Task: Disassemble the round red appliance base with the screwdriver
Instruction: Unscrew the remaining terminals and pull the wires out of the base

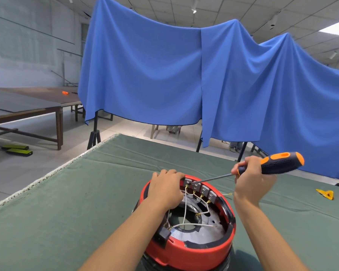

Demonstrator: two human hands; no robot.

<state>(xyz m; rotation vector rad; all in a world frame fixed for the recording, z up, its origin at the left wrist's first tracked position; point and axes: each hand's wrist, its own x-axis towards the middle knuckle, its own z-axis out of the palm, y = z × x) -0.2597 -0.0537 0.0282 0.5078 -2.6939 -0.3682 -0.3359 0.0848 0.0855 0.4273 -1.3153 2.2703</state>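
A round red plastic appliance base (192, 249), opened so that its metal interior and white wires (186, 214) are exposed, is seen standing on a table covered with dark green cloth (70, 208), near the table's near edge. The far left rim of the base is gripped by the left hand (165, 189), with the fingers curled over the edge beside a row of grey terminal blocks (201, 189). A screwdriver with a black and orange handle (278, 163) is grasped in the right hand (250, 178), which is held above and to the right of the base; the slim metal shaft is angled down to the leftmost terminal block, where its tip is set. A small yellow piece (325, 194) is seen lying on the cloth, well apart to the right. Blue fabric sheets (164, 75) are hung behind the table.
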